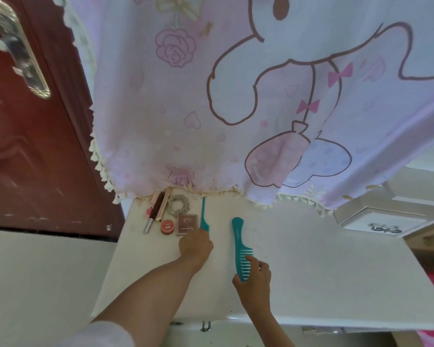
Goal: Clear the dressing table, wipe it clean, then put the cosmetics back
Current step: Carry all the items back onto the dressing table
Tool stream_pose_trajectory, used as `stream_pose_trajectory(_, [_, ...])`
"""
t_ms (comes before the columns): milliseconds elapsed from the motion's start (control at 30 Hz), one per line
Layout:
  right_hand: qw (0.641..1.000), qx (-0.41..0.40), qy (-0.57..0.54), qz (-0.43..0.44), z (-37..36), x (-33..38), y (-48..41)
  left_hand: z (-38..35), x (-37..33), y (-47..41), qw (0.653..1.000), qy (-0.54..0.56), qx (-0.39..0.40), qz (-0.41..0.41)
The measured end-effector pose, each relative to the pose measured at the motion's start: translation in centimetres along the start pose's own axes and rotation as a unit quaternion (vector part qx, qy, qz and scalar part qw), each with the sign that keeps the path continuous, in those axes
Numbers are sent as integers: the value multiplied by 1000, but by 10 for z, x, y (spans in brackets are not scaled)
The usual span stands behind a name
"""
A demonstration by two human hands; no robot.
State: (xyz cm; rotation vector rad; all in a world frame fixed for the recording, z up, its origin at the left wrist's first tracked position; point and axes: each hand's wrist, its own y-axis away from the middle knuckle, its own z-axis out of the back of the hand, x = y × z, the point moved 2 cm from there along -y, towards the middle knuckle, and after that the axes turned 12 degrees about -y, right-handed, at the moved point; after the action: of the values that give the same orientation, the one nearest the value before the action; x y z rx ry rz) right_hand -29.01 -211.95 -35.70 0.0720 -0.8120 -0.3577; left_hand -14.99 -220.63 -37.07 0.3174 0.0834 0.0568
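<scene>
On the white dressing table (pixel 311 271), my left hand (pixel 196 245) grips the wide end of a thin teal tail comb (pixel 203 216) whose point aims at the back. My right hand (pixel 254 284) holds the toothed end of a wide teal comb (pixel 238 244) lying on the table. At the back left lie a dark tube (pixel 158 206), a pink-tipped silver stick (pixel 148 220), a beige tube (pixel 164 205), a grey scrunchie (pixel 178 205), a round red compact (pixel 167 226) and a pink palette (pixel 187 224).
A pink cartoon-printed cloth (pixel 236 96) with tassels hangs over the back of the table. A dark red door (pixel 35 146) with a metal handle stands at the left. White drawers (pixel 376 221) sit at the right. A drawer handle (pixel 205 325) shows below the front edge.
</scene>
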Motion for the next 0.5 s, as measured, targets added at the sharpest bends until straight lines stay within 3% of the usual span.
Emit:
stream_pose_trajectory(233, [1000, 20, -4, 5, -16, 12, -13, -3, 41, 11, 999, -6, -30, -38])
stream_pose_trajectory(367, [999, 36, -16, 18, -29, 22, -18, -17, 99, 29, 979, -16, -192, -66])
stream_pose_trajectory(500, [998, 61, 1, 13, -42, 31, -25, -40, 137, 42, 972, -41, -221, -73])
